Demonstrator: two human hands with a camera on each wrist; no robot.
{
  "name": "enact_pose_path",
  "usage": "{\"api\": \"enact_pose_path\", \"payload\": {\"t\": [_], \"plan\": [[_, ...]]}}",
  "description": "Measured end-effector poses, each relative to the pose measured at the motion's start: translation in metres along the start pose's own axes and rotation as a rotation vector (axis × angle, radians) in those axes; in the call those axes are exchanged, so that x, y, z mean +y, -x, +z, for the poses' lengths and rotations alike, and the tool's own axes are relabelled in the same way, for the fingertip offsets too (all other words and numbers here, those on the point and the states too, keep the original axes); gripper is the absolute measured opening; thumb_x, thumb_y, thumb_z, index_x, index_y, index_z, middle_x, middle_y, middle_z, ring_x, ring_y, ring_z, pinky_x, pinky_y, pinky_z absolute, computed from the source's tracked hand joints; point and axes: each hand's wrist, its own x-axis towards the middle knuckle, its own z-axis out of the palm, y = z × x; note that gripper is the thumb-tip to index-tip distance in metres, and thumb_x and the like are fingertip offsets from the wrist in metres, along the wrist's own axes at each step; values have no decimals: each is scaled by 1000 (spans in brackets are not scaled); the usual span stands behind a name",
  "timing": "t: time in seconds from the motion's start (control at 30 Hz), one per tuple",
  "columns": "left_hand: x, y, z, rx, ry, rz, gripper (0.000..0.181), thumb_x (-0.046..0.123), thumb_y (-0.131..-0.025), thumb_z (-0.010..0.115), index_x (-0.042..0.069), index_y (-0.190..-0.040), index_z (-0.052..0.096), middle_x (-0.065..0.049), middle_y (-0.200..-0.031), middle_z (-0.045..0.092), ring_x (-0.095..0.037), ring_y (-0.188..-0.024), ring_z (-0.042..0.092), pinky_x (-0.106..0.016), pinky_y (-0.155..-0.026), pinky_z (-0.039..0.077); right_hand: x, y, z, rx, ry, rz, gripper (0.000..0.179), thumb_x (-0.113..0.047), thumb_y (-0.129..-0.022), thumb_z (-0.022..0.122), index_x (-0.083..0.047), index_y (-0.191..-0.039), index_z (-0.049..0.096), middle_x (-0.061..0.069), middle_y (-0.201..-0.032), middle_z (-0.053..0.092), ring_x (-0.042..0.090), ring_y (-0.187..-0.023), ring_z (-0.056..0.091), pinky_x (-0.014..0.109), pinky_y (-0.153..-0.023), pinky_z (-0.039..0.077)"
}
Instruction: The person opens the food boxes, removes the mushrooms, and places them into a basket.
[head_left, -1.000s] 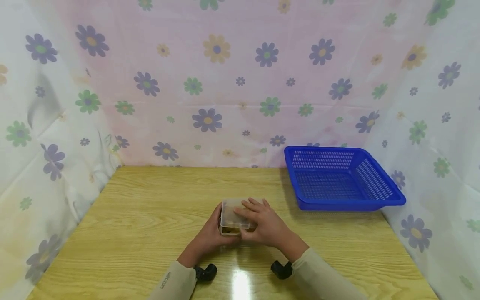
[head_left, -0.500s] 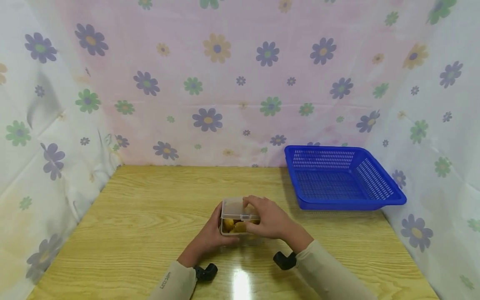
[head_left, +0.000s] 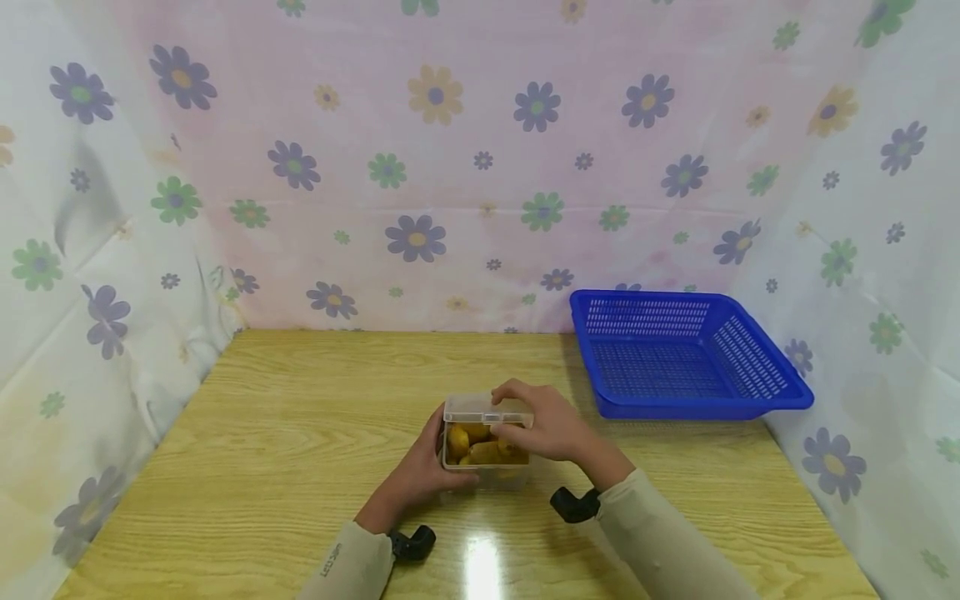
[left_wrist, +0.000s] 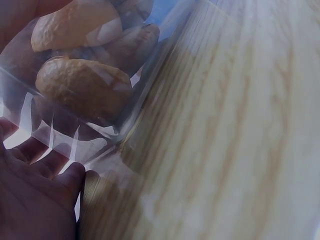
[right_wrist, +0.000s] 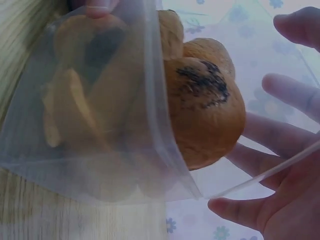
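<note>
The right hand's (head_left: 555,422) fingers lie spread over the lid (head_left: 467,406), thumb at its raised near edge, holding it between them. Just below and near of that thumb, the brown buns (head_left: 487,452) show in the clear box (head_left: 491,479), whose long axis seems to run left to right. The left hand (head_left: 426,464) grips its left end, over the bench (head_left: 315,433); the blue basket (head_left: 675,412) sits far right.

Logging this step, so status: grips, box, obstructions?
Left grip holds the see-through box; right grip pinches its lid, partly raised. Yellow-brown pieces inside. Blue basket apart, off to the right; looks out of the way.
</note>
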Motion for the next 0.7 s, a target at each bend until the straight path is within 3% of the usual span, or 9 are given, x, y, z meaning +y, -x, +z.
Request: {"api": "enact_pose_path", "payload": {"t": [0.1, 0.23, 0.47, 0.7], "plan": [[0, 0, 0, 5, 9, 4, 112, 23, -74, 86, 39, -152, 9, 5, -147, 35, -21, -136, 40, -45, -107, 40, 5, -2, -1, 15, -34, -20, 32, -42, -93, 63, -19, -116, 62, 4, -122, 67, 24, -103, 66, 49, -88, 52], [-1, -1, 0, 12, 18, 0, 113, 22, -72, 87, 38, -152, 9, 4, -149, 34, -22, -139, 37, -48, -110, 36, 11, -5, -1, 48, -102, -16, 28, -40, -92, 65, -22, -114, 64, 0, -123, 67, 26, -116, 62, 52, -96, 50], [-2, -1, 1, 36, -1, -27, 121, 25, -69, 89, 32, -155, 5, 1, -157, 26, -24, -147, 25, -50, -117, 26, 20, -6, -3, 96, -296, 60, 24, -33, -95, 63, -19, -114, 67, -3, -120, 66, 24, -119, 59, 55, -101, 44], [-2, -1, 2, 45, -1, -2, 121, 21, -70, 89, 30, -156, 5, -2, -159, 23, -27, -147, 24, -54, -117, 24, 33, -8, -1, 154, -504, 64, 19, -19, -100, 55, -10, -114, 64, 11, -120, 63, 24, -107, 58, 39, -90, 50]]}}
